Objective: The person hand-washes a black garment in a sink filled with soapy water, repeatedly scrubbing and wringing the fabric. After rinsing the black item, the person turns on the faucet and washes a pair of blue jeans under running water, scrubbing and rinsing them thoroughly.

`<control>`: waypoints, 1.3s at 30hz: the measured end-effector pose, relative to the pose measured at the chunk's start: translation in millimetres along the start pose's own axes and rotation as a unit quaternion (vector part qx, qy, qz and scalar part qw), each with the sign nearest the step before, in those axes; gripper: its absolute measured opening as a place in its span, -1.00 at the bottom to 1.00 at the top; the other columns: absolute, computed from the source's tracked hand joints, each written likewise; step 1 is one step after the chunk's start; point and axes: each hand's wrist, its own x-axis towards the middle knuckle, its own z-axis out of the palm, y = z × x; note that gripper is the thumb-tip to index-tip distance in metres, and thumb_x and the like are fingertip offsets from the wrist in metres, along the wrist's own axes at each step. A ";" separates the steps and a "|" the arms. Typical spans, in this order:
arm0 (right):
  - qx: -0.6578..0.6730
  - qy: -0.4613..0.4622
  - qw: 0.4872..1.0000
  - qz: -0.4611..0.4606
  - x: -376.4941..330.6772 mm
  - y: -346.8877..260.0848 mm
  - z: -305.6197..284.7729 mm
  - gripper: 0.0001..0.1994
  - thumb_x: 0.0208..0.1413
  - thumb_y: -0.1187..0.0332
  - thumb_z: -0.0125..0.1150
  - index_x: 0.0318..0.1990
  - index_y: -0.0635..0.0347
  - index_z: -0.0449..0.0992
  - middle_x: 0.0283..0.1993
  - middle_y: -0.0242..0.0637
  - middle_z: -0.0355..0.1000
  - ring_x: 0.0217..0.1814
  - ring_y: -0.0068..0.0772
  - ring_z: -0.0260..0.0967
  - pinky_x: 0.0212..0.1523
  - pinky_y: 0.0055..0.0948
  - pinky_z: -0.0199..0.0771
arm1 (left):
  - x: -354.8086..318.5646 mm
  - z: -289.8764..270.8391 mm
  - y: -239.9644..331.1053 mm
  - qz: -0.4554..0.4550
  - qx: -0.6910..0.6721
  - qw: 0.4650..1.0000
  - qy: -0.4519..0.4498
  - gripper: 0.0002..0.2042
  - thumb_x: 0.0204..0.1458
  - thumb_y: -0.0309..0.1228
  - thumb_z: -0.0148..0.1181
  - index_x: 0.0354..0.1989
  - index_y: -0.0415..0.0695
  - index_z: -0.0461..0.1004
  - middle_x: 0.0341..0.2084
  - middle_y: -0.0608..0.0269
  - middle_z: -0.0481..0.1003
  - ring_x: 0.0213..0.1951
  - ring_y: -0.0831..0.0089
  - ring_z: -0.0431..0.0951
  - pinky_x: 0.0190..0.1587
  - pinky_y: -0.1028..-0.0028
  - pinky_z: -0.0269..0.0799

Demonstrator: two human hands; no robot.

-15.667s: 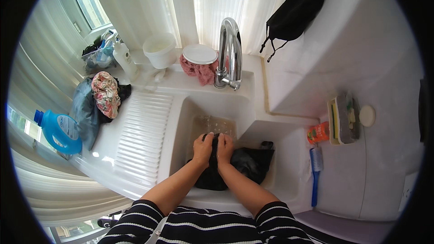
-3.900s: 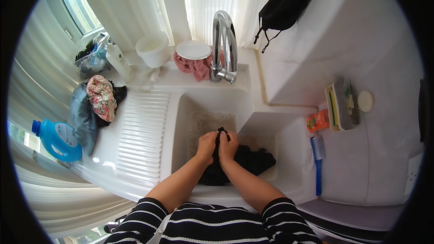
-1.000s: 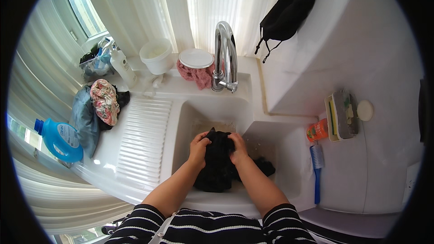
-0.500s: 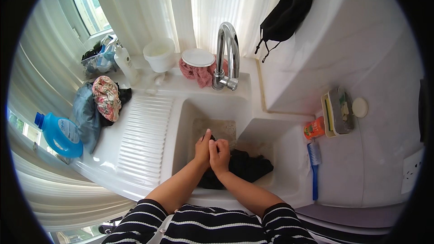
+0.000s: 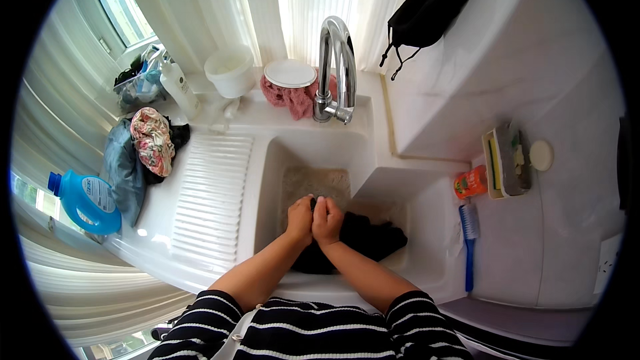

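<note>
Gripping a black wet cloth garment (image 5: 363, 240), both fists closed: left hand (image 5: 301, 217) and right hand (image 5: 328, 220) pressed knuckle to knuckle, mid-basin of the white rectangular sink (image 5: 267, 180). Garment's bulk lies at basin's near-right corner, touching front wall. Free room: basin far half bare up to the chrome arched faucet (image 5: 337, 70); ribbed white drainboard (image 5: 212, 200) left is open. Right rim tight w/ blue scrub brush (image 5: 469, 243) just beside edge.

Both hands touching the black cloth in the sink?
Touching. The head view shows left hand and right hand fisted side by side, pinching a fold of the black cloth between them over the sink.
</note>
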 end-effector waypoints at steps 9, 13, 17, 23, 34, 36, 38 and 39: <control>-0.035 -0.032 0.984 -0.174 -24.8 -25.6 6.7 -0.75 0.09 0.39 0.05 -0.60 0.28 0.28 -0.46 -0.13 0.29 -0.38 -0.11 0.24 -0.28 -0.28 0.26 | 30.8 -15.9 -20.9 0.116 0.205 0.970 0.052 -0.67 0.14 -0.23 -0.07 -0.41 -0.29 0.43 -0.46 0.10 0.47 -0.40 0.30 0.44 -0.28 0.37 0.33; -0.006 0.037 0.998 0.045 26.1 25.2 -12.9 -0.74 0.12 0.36 0.03 -0.56 0.29 0.27 -0.51 -0.28 0.30 -0.45 -0.29 0.26 -0.39 -0.37 0.25 | -7.4 12.5 -1.6 -0.050 -0.054 0.996 -0.049 -0.75 0.08 -0.34 -0.06 -0.35 -0.27 0.47 -0.47 0.15 0.46 -0.35 0.40 0.43 -0.28 0.45 0.34; -0.020 0.119 0.988 -0.092 2.6 21.8 3.7 -0.70 0.11 0.33 0.08 -0.59 0.30 0.25 -0.48 -0.27 0.30 -0.44 -0.33 0.24 -0.37 -0.42 0.25 | 8.8 9.9 -13.9 -0.069 -0.113 0.991 -0.036 -0.72 0.10 -0.30 -0.03 -0.26 -0.29 0.47 -0.45 0.15 0.46 -0.41 0.38 0.44 -0.30 0.44 0.36; -0.047 0.080 0.996 0.002 17.5 22.9 -4.4 -0.69 0.11 0.30 0.07 -0.61 0.27 0.29 -0.66 -0.24 0.19 -0.64 -0.27 0.13 -0.50 -0.36 0.22 | -6.7 7.9 -4.0 -0.071 -0.042 0.995 -0.051 -0.74 0.12 -0.33 -0.12 -0.23 -0.22 0.46 -0.45 0.23 0.44 -0.35 0.44 0.41 -0.26 0.48 0.32; -0.083 0.042 0.996 -0.007 10.4 17.2 -11.3 -0.68 0.12 0.28 0.04 -0.59 0.29 0.30 -0.55 -0.07 0.29 -0.55 -0.07 0.22 -0.48 -0.24 0.23 | -4.6 12.1 -5.1 -0.107 -0.035 0.993 -0.029 -0.70 0.16 -0.20 -0.09 -0.22 -0.17 0.48 -0.33 0.13 0.45 -0.26 0.35 0.43 -0.22 0.36 0.34; -0.088 0.077 0.993 -0.018 3.6 16.4 -8.8 -0.70 0.13 0.31 0.03 -0.59 0.28 0.29 -0.55 -0.09 0.28 -0.52 -0.11 0.24 -0.44 -0.26 0.24 | -0.7 9.0 -9.5 -0.091 -0.020 0.994 -0.061 -0.69 0.15 -0.25 -0.09 -0.14 -0.20 0.47 -0.26 0.13 0.46 -0.19 0.36 0.42 -0.17 0.40 0.31; -0.052 0.030 0.990 -0.129 -14.8 -2.5 0.1 -0.73 0.10 0.33 0.08 -0.59 0.24 0.28 -0.57 -0.14 0.23 -0.51 -0.11 0.23 -0.43 -0.28 0.25 | 23.7 -15.4 -47.0 -0.028 -0.007 0.995 -0.098 -0.70 0.13 -0.28 -0.08 -0.14 -0.21 0.47 -0.27 0.14 0.46 -0.20 0.37 0.42 -0.18 0.42 0.31; -0.032 -0.021 0.986 -0.164 -21.2 -12.1 2.8 -0.73 0.09 0.34 0.09 -0.60 0.22 0.27 -0.58 -0.17 0.21 -0.52 -0.11 0.22 -0.44 -0.28 0.25 | 34.2 -18.3 -48.2 -0.024 -0.004 0.997 -0.078 -0.71 0.12 -0.28 -0.07 -0.15 -0.22 0.47 -0.29 0.15 0.46 -0.23 0.37 0.42 -0.21 0.43 0.31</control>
